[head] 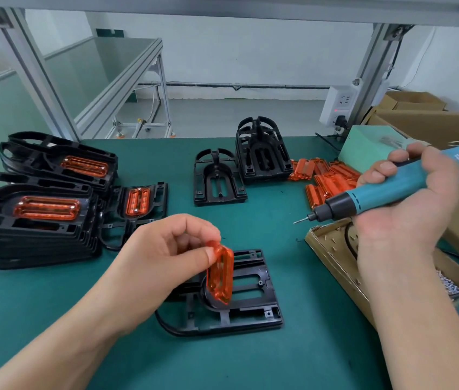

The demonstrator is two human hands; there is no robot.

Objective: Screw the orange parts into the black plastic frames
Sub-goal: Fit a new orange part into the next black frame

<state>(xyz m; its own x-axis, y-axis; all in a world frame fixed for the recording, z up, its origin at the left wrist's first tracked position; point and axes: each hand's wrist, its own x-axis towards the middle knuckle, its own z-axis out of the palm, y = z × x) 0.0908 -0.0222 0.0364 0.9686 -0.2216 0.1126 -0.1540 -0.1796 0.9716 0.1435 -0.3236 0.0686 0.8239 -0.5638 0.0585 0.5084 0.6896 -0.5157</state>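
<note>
- Green counter (321, 350) — black frame (253, 304) laid flat.
- Orange part (220, 273) pinched upright over the frame by left grip (163, 258).
- Blue screwdriver (386, 193) clasped by right grip (407, 218).

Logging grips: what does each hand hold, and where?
Left hand pinches an orange part by its top end; right hand grips the electric screwdriver around its body.

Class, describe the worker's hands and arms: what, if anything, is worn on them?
The left hand and right hand are bare: no gloves, rings or wristwatch. Both forearms are uncovered to the picture's edge, no sleeves showing. Fingernails are short.
</note>
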